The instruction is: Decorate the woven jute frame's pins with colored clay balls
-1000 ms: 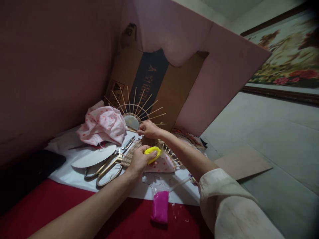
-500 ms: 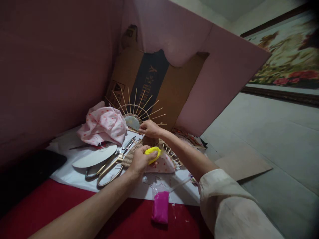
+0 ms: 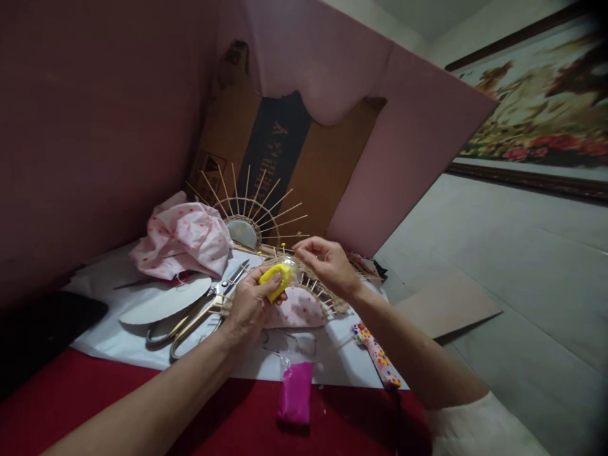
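Observation:
My left hand is closed around a yellow packet of soft clay, its clear plastic wrapper loose at the top. To the right of it, my right hand is raised with thumb and forefinger pinched together; whatever is between them is too small to make out. Small yellow bits sit by the pinched fingertips. Below both hands lies a woven half-round piece with short sticks and a pink spotted fabric middle. Behind them stands a fan of thin sticks around a round mirror-like disc.
Large scissors and a white oval card lie left of my hands, near crumpled spotted cloth. A magenta clay packet is at the front. A flower-patterned glue gun lies right. Cardboard stands behind.
My right hand has moved right and turned, uncovering small yellow bits by the sticks. My left hand has tilted the yellow packet up. The view has shifted, showing more of the glue gun.

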Demonstrator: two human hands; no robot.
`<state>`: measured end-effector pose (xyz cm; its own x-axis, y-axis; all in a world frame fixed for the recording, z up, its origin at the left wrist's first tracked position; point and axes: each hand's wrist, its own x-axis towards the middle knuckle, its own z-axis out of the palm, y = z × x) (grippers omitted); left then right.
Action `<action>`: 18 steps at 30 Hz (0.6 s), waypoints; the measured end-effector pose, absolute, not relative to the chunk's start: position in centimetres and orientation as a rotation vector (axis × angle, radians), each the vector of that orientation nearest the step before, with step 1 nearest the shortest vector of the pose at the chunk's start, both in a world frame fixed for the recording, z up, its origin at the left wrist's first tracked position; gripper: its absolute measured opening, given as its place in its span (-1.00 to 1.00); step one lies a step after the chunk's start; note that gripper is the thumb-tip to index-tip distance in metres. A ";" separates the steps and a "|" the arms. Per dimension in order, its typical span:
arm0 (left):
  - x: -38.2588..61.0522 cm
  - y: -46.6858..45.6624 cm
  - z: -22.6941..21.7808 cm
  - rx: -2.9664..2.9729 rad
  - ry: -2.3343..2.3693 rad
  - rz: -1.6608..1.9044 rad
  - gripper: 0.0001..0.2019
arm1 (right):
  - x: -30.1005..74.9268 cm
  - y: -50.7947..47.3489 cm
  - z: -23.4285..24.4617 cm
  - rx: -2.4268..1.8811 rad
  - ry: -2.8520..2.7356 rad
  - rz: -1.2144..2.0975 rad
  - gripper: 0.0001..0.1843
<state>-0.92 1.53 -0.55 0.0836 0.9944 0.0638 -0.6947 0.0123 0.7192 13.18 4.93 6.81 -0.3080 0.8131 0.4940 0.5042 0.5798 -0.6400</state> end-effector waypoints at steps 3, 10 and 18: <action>-0.8 1.3 -0.5 0.710 0.524 1.406 -0.73 | 14.0 2.7 6.1 -1.025 -2.068 0.449 -0.90; -0.7 1.0 -0.7 0.804 0.564 1.363 -0.74 | 15.3 1.4 5.8 -1.031 -2.066 0.338 -0.78; -0.6 0.9 -0.8 0.919 0.584 1.267 -0.76 | 15.8 1.5 5.2 -0.985 -1.897 0.693 -0.89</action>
<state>-0.60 0.85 -0.83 0.2333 0.9661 0.1108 -0.5431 0.0349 0.8389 15.76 1.52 5.22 -0.3132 0.8421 0.4390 0.3611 0.5332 -0.7651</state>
